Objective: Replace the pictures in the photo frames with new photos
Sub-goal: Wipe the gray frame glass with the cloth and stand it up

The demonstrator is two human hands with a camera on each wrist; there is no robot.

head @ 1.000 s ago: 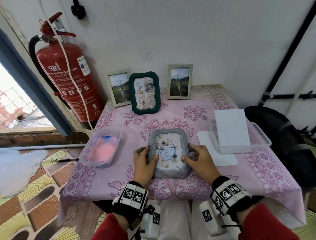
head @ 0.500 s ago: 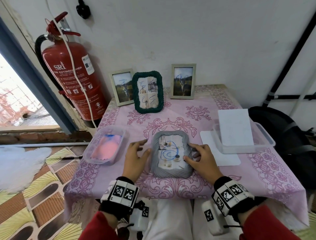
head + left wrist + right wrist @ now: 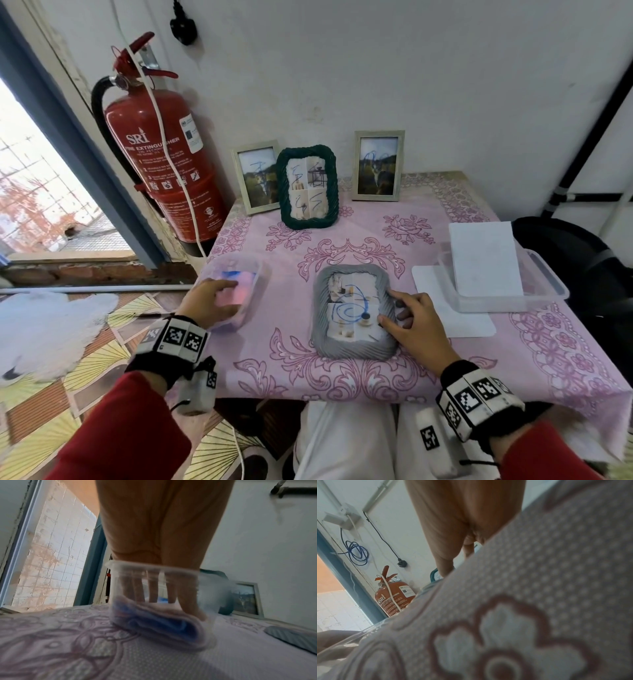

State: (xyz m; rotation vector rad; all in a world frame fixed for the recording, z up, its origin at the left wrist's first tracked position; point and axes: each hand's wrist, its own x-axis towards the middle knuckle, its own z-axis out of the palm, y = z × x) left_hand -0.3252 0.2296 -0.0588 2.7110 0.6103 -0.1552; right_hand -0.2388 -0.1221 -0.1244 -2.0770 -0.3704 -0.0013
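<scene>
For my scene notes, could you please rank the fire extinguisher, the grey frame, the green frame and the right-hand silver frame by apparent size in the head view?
1. Fire extinguisher, by far.
2. Grey frame, though it lies nearest the camera.
3. Green frame.
4. Right-hand silver frame, slightly smaller than the green one.

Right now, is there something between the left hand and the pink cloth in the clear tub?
Nothing visible is in the way. The left hand already reaches over the open rim of the clear tub, which has no lid, and its fingers are down at the pink cloth. Whether they grip it yet is unclear.
</scene>
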